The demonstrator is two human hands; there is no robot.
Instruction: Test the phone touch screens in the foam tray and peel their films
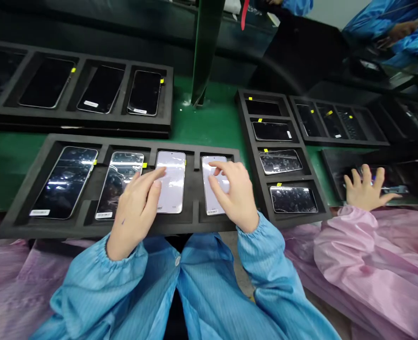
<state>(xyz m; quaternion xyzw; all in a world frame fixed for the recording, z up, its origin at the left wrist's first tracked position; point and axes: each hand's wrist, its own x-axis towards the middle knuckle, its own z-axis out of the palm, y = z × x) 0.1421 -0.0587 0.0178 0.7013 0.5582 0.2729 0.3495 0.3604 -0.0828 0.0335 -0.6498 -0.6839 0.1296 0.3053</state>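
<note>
The tray (195, 222) under the left hand (134, 212) and right hand (235, 193) is matt black foam. The two lit phones (175, 193) beneath the hands have smooth, glossy glass faces; the dark phones (65, 182) left of the left hand are mirror-glossy. The sleeves (99, 288) behind both wrists are matt, finely striped blue cloth.

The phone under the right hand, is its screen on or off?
On: the phone under the right hand glows pale white, while the leftmost phone in the same foam tray is dark.
</note>
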